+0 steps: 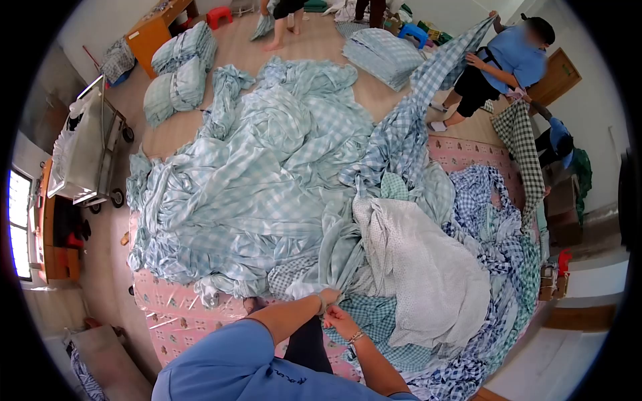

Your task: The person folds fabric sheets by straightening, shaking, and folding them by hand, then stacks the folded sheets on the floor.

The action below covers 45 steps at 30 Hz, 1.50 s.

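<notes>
My left hand [330, 295] is closed at the near edge of the cloth heap, against a pale green checked cloth [338, 257] that it appears to grip. Just below and to the right, my right hand [342, 323] has its fingers curled together near my left wrist; anything inside them is too small to make out. A grey-white patterned cloth [421, 267] lies to the right of my hands. Dark green gingham [371, 321] is partly under it. Beyond my hands spreads a large heap of pale green checked fabric [234, 180].
A pink floral sheet [174, 314] lies under the heap. Blue-and-white gingham [508, 267] is piled on the right. Folded bundles [175, 90] and a cloth stack [382, 57] stand behind. A wheeled cart [83, 147] is at left. A co-worker [511, 60] pulls up blue checked cloth.
</notes>
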### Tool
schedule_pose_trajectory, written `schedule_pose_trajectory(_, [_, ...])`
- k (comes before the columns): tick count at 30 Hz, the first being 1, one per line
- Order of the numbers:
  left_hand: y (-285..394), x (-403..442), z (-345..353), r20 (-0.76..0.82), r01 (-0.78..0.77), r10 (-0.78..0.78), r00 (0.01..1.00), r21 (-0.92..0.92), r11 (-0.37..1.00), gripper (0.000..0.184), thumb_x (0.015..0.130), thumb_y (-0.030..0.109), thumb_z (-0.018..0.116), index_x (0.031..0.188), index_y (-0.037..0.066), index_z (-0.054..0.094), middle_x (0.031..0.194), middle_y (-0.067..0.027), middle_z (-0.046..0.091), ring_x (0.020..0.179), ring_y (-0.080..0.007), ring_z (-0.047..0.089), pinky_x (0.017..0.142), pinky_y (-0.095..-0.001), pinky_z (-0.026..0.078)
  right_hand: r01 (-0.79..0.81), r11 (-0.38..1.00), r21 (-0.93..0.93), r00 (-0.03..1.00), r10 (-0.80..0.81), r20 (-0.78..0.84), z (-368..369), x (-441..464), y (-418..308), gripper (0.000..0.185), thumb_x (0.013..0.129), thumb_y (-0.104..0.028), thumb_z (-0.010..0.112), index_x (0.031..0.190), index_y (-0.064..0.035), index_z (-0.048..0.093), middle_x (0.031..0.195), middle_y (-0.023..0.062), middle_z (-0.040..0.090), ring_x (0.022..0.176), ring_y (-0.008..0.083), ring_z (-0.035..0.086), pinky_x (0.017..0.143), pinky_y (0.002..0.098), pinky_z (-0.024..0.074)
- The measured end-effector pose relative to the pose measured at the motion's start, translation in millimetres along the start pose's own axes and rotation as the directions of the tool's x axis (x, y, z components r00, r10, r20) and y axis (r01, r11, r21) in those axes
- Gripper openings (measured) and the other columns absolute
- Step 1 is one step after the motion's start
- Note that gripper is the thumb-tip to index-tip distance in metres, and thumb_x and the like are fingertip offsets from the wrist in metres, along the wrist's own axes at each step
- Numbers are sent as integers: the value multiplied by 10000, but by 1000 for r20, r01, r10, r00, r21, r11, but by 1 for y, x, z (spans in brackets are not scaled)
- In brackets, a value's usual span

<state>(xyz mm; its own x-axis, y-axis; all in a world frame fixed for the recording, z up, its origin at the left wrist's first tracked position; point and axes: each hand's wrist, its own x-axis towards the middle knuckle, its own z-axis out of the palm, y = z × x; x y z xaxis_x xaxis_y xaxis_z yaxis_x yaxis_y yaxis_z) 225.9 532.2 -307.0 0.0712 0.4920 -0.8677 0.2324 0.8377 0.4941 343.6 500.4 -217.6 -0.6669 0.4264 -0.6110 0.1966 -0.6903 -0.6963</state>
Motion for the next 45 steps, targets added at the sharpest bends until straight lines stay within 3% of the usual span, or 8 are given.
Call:
schedule_pose_trajectory(10, [65, -212, -45, 126, -429, 416, 901, 414, 803, 625, 804, 519, 407, 815, -86, 564, 698, -207, 581, 609, -278, 564, 594, -369, 439, -298, 916, 269, 878, 373, -299, -114, -64, -23, 781, 753, -656, 355, 1168, 3, 415, 1073, 142, 542, 860, 242, 549, 749, 378, 447])
schedule_pose_trajectory(14, [84, -308, -65, 289, -323, 213, 933, 412, 852, 580, 843, 473, 379, 904, -79, 547, 805, -216, 583, 706, -268, 566, 657, -343, 438, -399, 844, 358, 874, 468, -131, -107, -59, -23, 1062, 581, -801, 383, 1269, 1, 276, 1260, 177, 362, 1020, 370, 455, 809, 465, 405])
schedule_pose_trajectory(21, [58, -442, -105, 420, -558, 451, 787, 175, 811, 381, 898, 276, 390, 1045, -62, 487, 944, -120, 561, 879, -159, 507, 764, -267, 397, -9, 767, 641, 992, 86, -88, -23, 11, -62, 501, 797, -407, 512, 1074, 10, 484, 1057, 139, 537, 930, 257, 534, 820, 387, 417])
schedule_pose_trajectory(31, [-71, -629, -143, -284, -755, 750, 597, -514, 406, 367, 861, 175, 449, 1132, -72, 427, 1047, -117, 535, 960, -184, 510, 835, -282, 397, 653, 729, 206, 756, -643, -121, 146, -115, -253, 343, 828, -268, 492, 996, 28, 533, 971, 114, 576, 844, 198, 574, 751, 307, 449])
schedule_pose_trajectory(37, [-196, -663, -154, -871, -936, 396, 290, -172, 309, 432, 878, 303, 377, 1119, -48, 452, 1084, -140, 524, 999, -210, 506, 862, -299, 394, 863, 506, -4, 485, -825, 290, 302, -214, -263, 411, 757, -173, 570, 1083, 45, 450, 985, 164, 544, 897, 241, 555, 769, 386, 463])
schedule_pose_trajectory(41, [-224, -694, -166, -963, -979, 187, 192, -202, -34, 474, 888, 383, 316, 1087, -13, 485, 1047, -109, 548, 953, -206, 533, 850, -309, 408, 824, 534, -190, 546, -658, 518, 409, -275, -231, 433, 729, -211, 603, 1059, 14, 435, 1045, 126, 500, 1011, 181, 480, 844, 310, 432])
schedule_pose_trajectory(44, [-280, -707, -174, -985, -986, 139, 100, -116, -115, 486, 886, 419, 317, 1070, 6, 495, 1033, -92, 550, 934, -195, 534, 836, -315, 414, 981, 161, -105, 58, 273, 960, 505, -281, -227, 337, 828, -359, 471, 788, -33, 547, 818, 125, 557, 754, 233, 524, 699, 313, 419])
schedule_pose_trajectory(45, [-304, -708, -174, -989, -984, 116, 95, -111, -136, 485, 888, 418, 315, 1073, 4, 490, 1040, -92, 545, 937, -196, 531, 837, -317, 413, 973, 232, -19, 19, 1, 1000, 512, -265, -183, 397, 832, -392, 449, 679, -40, 548, 723, 146, 542, 683, 285, 511, 683, 347, 405])
